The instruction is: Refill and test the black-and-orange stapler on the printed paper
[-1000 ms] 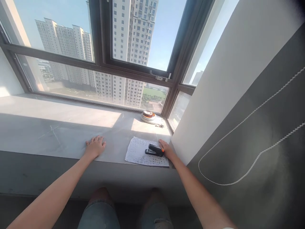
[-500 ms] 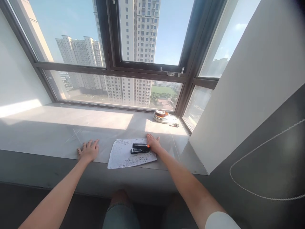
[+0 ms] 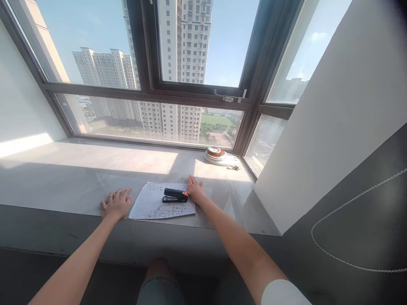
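A black stapler (image 3: 174,195) with an orange tip at its right end lies on top of a sheaf of paper (image 3: 146,207) covered in handwriting. Beside the paper's right edge, my right hand (image 3: 196,190) rests flat with its fingers stretched forward; its side meets the paper and the stapler's orange end. My left hand (image 3: 116,204) lies palm down on the windowsill (image 3: 73,186), fingers spread, a little left of the paper. Neither hand grips anything.
A stack of round, plate-like things (image 3: 216,155) stands by the window corner, with a small dark tangled item (image 3: 233,168) next to it. Window frames (image 3: 152,96) border the sill's back. At right are a slanting white wall (image 3: 318,127) and a hanging bead chain (image 3: 313,228).
The paper and the stapler on it have slid left along the sill, together with my right hand. My left hand has barely moved.
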